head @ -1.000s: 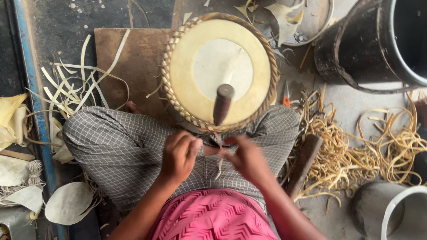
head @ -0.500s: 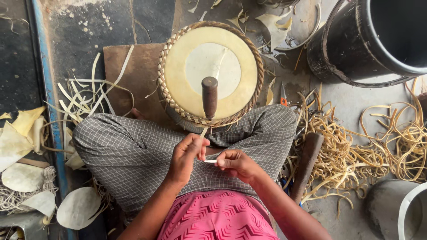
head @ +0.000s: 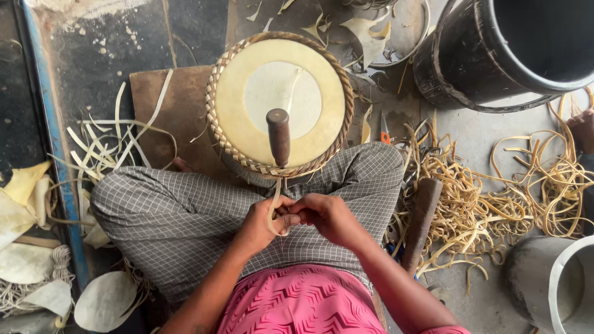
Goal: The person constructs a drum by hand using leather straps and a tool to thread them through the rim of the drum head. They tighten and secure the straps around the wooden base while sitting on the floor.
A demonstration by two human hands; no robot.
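No package, label or sign shows in the head view; the floor holds raw material and vessels only. A large black drum (head: 495,55) stands at the upper right, a grey bucket (head: 550,284) at the lower right, and between them lies a tangle of tan cane strips (head: 489,198). Pale leaf scraps (head: 25,216) lie along the left edge beside a blue bar (head: 52,136).

The person sits cross-legged in checked grey trousers (head: 179,216). A round drum-like piece with a pale skin face and a woven cane rim (head: 279,102) rests against the knees on a brown board (head: 173,111), and a dark wooden handle (head: 278,136) lies across its face.

The left hand (head: 263,226) and right hand (head: 325,216) meet just below that rim (fingertips touching), both pinching a thin pale strip (head: 273,207) that runs up to the woven edge and loops between the fingers.
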